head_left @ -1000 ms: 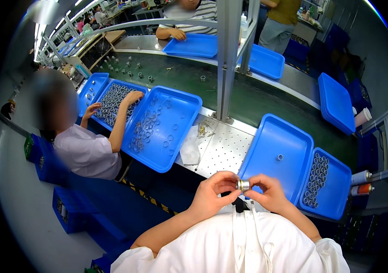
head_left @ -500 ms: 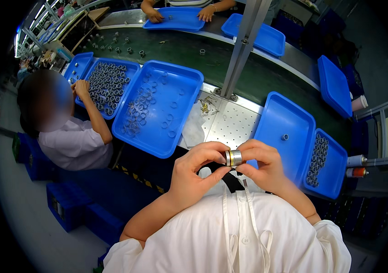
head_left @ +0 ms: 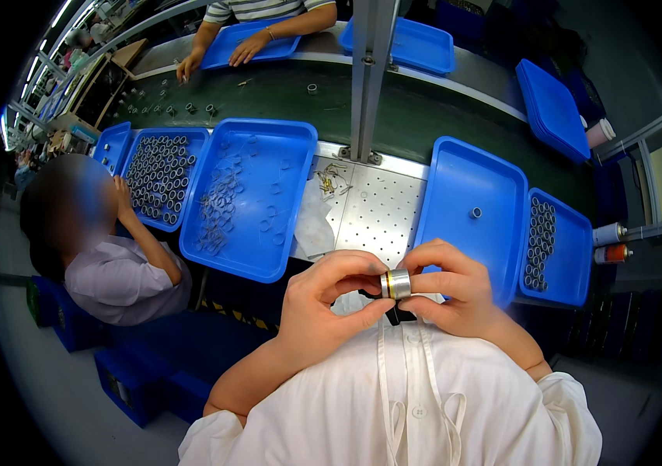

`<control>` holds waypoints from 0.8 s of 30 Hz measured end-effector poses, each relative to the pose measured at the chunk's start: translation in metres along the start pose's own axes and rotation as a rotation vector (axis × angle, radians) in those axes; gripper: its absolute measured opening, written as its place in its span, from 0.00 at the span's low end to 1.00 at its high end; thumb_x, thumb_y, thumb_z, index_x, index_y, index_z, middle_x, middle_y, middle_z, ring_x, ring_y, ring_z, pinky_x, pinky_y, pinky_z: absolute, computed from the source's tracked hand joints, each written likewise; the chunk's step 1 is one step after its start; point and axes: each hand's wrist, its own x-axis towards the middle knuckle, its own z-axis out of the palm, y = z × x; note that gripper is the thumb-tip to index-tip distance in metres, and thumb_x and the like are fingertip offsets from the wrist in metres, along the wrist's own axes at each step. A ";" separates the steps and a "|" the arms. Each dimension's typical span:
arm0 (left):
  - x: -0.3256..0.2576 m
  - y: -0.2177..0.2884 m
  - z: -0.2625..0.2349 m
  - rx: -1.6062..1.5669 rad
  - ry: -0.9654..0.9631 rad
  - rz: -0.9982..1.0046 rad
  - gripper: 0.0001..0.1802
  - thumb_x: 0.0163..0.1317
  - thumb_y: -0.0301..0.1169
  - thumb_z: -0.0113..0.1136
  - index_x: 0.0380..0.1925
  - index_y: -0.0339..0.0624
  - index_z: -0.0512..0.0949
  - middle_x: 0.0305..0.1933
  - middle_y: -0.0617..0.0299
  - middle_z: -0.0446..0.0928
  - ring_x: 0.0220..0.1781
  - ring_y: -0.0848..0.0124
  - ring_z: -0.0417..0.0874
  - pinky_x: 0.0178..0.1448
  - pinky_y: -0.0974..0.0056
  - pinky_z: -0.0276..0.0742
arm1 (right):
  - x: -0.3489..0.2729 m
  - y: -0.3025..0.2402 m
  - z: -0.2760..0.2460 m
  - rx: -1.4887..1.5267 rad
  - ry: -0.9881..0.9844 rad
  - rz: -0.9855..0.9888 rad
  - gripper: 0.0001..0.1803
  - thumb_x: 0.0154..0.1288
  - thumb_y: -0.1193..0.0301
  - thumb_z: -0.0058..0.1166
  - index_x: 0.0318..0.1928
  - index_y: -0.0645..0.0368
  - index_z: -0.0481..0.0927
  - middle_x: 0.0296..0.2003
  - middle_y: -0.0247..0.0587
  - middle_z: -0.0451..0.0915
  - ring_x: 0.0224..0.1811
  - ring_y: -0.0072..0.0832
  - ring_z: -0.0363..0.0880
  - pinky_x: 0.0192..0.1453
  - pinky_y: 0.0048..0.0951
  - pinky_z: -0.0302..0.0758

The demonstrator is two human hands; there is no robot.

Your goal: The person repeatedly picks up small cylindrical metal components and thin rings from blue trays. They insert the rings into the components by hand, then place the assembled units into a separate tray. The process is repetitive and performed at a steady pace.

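**A:** What is on the bench (head_left: 378, 210)?

**B:** Big blue trays first. The wide tray (head_left: 249, 194) on the left has thin clear rings spread over it. The tray (head_left: 475, 206) just ahead of the hands has only one small metal ring (head_left: 475, 212) in it. The narrow tray (head_left: 556, 241) on the right is full of small metal rings in rows.

**A:** So how much work looks done?

**B:** I think it is near the start. Only one ring lies in the middle tray, and the side tray still has lots. One more piece is being worked on now.

**A:** Where is that piece?

**B:** The metal ring (head_left: 397, 284) is up in the air, close to the person's chest, between both hands. It is silver with a gold edge on its left side.

**A:** How do the hands sit?

**B:** The left hand (head_left: 323, 307) curls in, thumb below, fingers (head_left: 362, 268) bent over the top, pinching the ring's left end. The right hand (head_left: 455, 291) pinches the right end the same way. Both grip tight. The forearms come up from below and the wrists bend toward each other.

**A:** Anyone else?

**B:** A person in a pale shirt (head_left: 125, 276) sits on the left, reaching into another ring tray (head_left: 160, 175).
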 end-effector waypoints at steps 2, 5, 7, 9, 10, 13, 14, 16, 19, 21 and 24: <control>0.003 -0.001 0.005 0.023 -0.010 0.040 0.22 0.45 0.11 0.62 0.44 0.31 0.72 0.47 0.51 0.72 0.48 0.68 0.77 0.53 0.65 0.77 | -0.004 -0.002 -0.004 -0.017 0.013 0.016 0.13 0.43 0.78 0.67 0.33 0.61 0.82 0.35 0.41 0.78 0.34 0.30 0.76 0.33 0.26 0.74; 0.005 -0.001 0.013 0.010 -0.012 0.049 0.21 0.45 0.11 0.62 0.42 0.31 0.73 0.47 0.51 0.73 0.47 0.68 0.78 0.52 0.65 0.77 | -0.012 -0.002 -0.008 -0.006 0.056 0.053 0.11 0.44 0.79 0.66 0.32 0.61 0.82 0.32 0.40 0.79 0.31 0.29 0.77 0.30 0.25 0.73; 0.007 -0.002 0.017 0.066 -0.036 0.073 0.19 0.45 0.11 0.62 0.41 0.31 0.74 0.47 0.51 0.73 0.47 0.68 0.78 0.52 0.66 0.77 | -0.020 0.000 -0.008 0.066 0.130 0.100 0.10 0.45 0.80 0.65 0.32 0.62 0.82 0.30 0.40 0.79 0.28 0.27 0.77 0.28 0.23 0.72; 0.009 -0.004 0.017 0.195 -0.087 0.126 0.17 0.46 0.12 0.61 0.39 0.30 0.74 0.47 0.51 0.73 0.47 0.68 0.78 0.51 0.66 0.77 | -0.023 -0.005 -0.011 0.119 0.115 0.228 0.10 0.46 0.80 0.65 0.32 0.61 0.82 0.29 0.39 0.79 0.27 0.26 0.76 0.28 0.22 0.72; 0.010 -0.004 0.020 0.239 -0.058 0.142 0.15 0.47 0.13 0.62 0.37 0.30 0.75 0.45 0.52 0.75 0.43 0.69 0.79 0.49 0.68 0.78 | -0.025 -0.008 -0.013 0.147 0.107 0.291 0.09 0.47 0.81 0.64 0.32 0.61 0.82 0.28 0.39 0.79 0.27 0.25 0.76 0.27 0.22 0.71; 0.014 -0.004 0.028 0.275 0.013 0.145 0.09 0.49 0.17 0.62 0.33 0.31 0.78 0.42 0.53 0.78 0.37 0.71 0.82 0.44 0.70 0.79 | -0.025 -0.008 -0.018 0.150 0.081 0.307 0.10 0.46 0.82 0.64 0.33 0.62 0.81 0.30 0.39 0.79 0.28 0.22 0.76 0.28 0.21 0.71; 0.014 -0.004 0.030 0.222 0.027 0.113 0.09 0.49 0.17 0.62 0.33 0.31 0.78 0.42 0.53 0.77 0.38 0.71 0.81 0.44 0.70 0.79 | -0.025 -0.008 -0.019 0.121 0.095 0.270 0.10 0.46 0.82 0.64 0.33 0.62 0.81 0.31 0.39 0.79 0.29 0.23 0.76 0.29 0.21 0.72; 0.013 -0.005 0.033 0.115 0.041 0.042 0.09 0.51 0.18 0.61 0.34 0.30 0.78 0.44 0.53 0.77 0.39 0.71 0.81 0.44 0.70 0.79 | -0.026 -0.006 -0.021 0.062 0.124 0.195 0.10 0.46 0.82 0.64 0.33 0.62 0.81 0.33 0.40 0.78 0.31 0.24 0.76 0.30 0.22 0.73; 0.013 -0.007 0.035 0.030 0.024 -0.007 0.09 0.52 0.18 0.61 0.35 0.30 0.78 0.46 0.53 0.76 0.42 0.70 0.80 0.45 0.69 0.78 | -0.024 -0.004 -0.019 0.107 0.210 0.124 0.10 0.47 0.83 0.63 0.33 0.63 0.81 0.35 0.41 0.77 0.33 0.27 0.77 0.34 0.23 0.75; 0.013 -0.009 0.033 0.087 -0.008 0.053 0.09 0.53 0.19 0.61 0.35 0.31 0.78 0.47 0.53 0.75 0.43 0.70 0.80 0.46 0.69 0.77 | -0.026 -0.004 -0.023 -0.010 0.158 0.086 0.11 0.45 0.82 0.64 0.33 0.62 0.81 0.37 0.42 0.77 0.34 0.30 0.77 0.36 0.26 0.76; 0.013 -0.008 0.036 0.102 -0.010 0.089 0.09 0.53 0.19 0.61 0.35 0.31 0.78 0.46 0.54 0.76 0.42 0.71 0.80 0.46 0.69 0.77 | -0.027 -0.001 -0.028 -0.184 0.128 -0.078 0.13 0.43 0.81 0.65 0.34 0.62 0.81 0.39 0.44 0.77 0.35 0.34 0.78 0.38 0.28 0.77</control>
